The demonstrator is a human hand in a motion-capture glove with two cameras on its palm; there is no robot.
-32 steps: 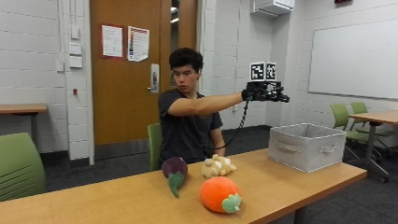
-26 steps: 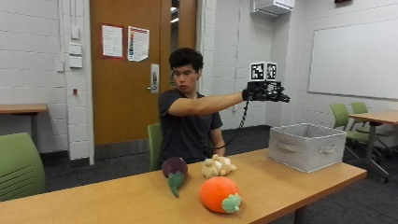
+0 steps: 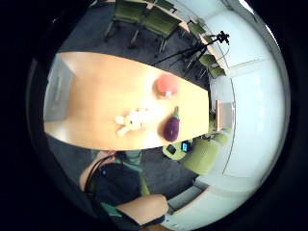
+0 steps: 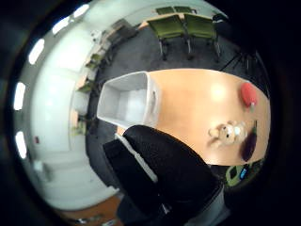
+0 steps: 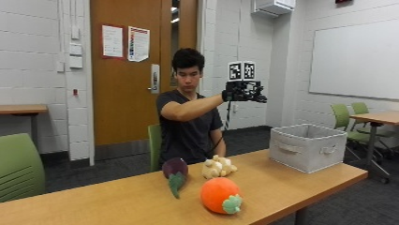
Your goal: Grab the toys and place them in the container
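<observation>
Toys, an eggplant [image 5: 175, 171], a pale plush [image 5: 218, 167] and an orange [image 5: 220, 195], all lie on the table [image 5: 99, 206]; the container [image 5: 307, 146] appears empty. Raised right hand [image 5: 243, 92] holds nothing; whether its fingers are open cannot be told.

Three plush toys on the table [image 5: 112, 206]: one eggplant [image 5: 175, 170], one tan bear [image 5: 217, 167], one orange fruit [image 5: 219, 195]. One grey fabric container [image 5: 307, 147] near the table's end.
</observation>
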